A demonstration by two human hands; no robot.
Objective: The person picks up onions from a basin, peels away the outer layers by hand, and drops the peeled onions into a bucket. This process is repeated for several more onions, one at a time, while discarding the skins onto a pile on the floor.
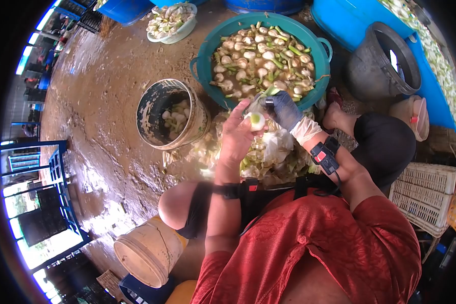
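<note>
- The small white bulb [256,120] sits at the frame's centre, pinched in the fingers of the bare left hand [235,137]; it looks light, firm, probably wet and slippery, best held around its round body.
- The gloved right hand [285,109] is closed at the bulb's green top, seemingly around a tool I cannot make out.
- Just above lies the teal basin [201,66] of untrimmed bulbs; left of centre, a worn bucket [154,109] holds peeled ones.
- Peelings [273,152] pile below the hands, crowding the wet floor [101,101].

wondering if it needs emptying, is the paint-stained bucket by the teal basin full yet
Not full. The bucket stands upright with a few peeled white bulbs low inside, and much of its dark inner wall is bare.
</note>
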